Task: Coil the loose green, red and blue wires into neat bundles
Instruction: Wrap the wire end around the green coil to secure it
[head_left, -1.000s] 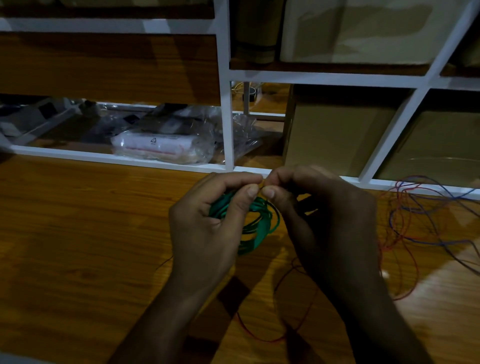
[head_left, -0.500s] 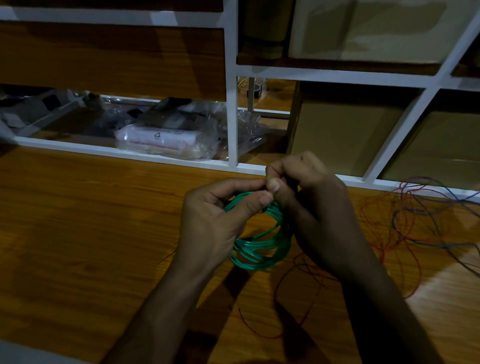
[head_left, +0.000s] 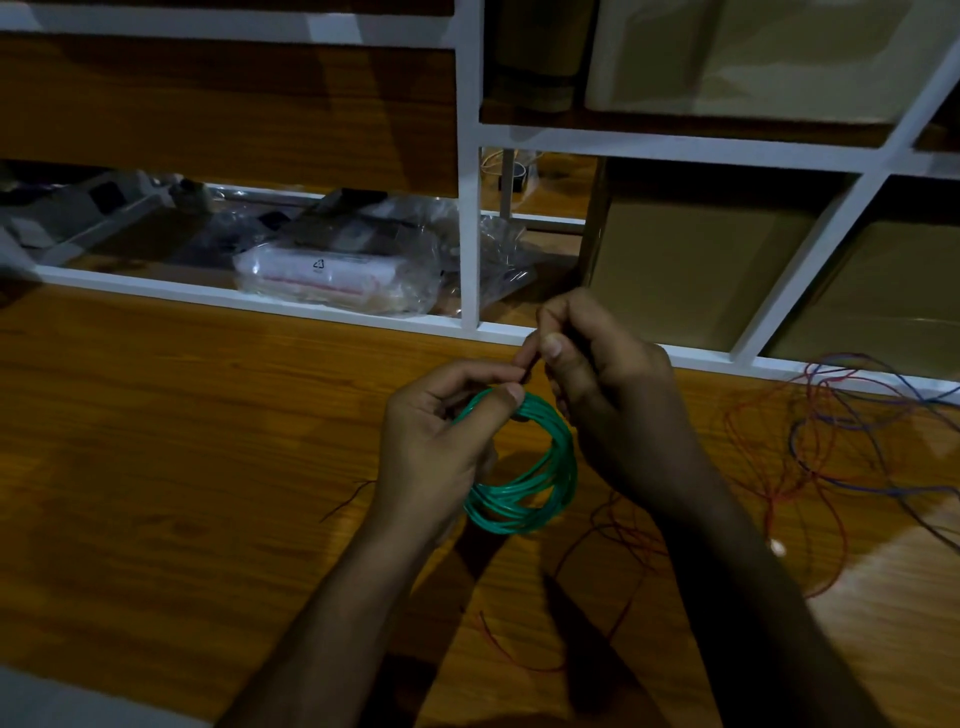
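The left hand (head_left: 436, 447) pinches the top of the coiled green plastic-coated wire bundle (head_left: 524, 483), thumb and forefinger clamped on it so the loops hang together above the middle of the wooden desk (head_left: 182, 467); the right hand (head_left: 602, 384) pinches something thin just above, probably the wire's free end, for tying off; tangled loose red and blue wires (head_left: 831, 457) lie toward the desk's right edge, not yet coiled.
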